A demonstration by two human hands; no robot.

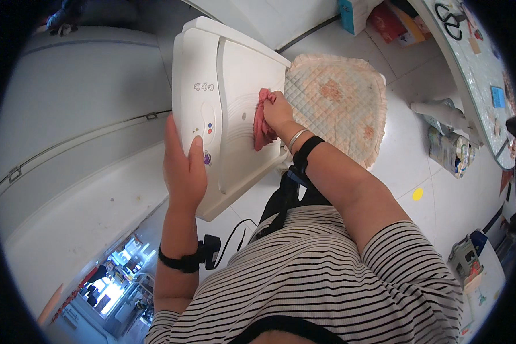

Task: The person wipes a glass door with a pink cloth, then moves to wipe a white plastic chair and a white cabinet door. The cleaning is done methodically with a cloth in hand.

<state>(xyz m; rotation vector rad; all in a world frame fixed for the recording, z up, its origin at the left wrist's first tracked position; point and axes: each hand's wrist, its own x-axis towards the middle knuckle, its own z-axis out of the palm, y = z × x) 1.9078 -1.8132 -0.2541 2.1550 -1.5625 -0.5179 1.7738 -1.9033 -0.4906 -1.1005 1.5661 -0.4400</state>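
Before me stands a white plastic panel-like piece of furniture [236,172], tilted, with raised rims, a small oval mark and several stickers on its left band. My left hand [185,167] grips its left edge, thumb on the front near a purple sticker [207,158]; the fingers behind are partly hidden. A bunched pinkish-red cloth [263,129] is gathered in my right hand [278,111] and pressed on the panel's face. Whatever supports the panel is hidden.
A quilted, frilled cushion cover [335,107] lies over a seat to the right. Beyond it stand a glass-topped table [477,64] with eyeglasses [449,21] and a pack of cans [449,150]. White cabinetry [90,86] is at left. A black cable [228,234] hangs from my left wrist strap.
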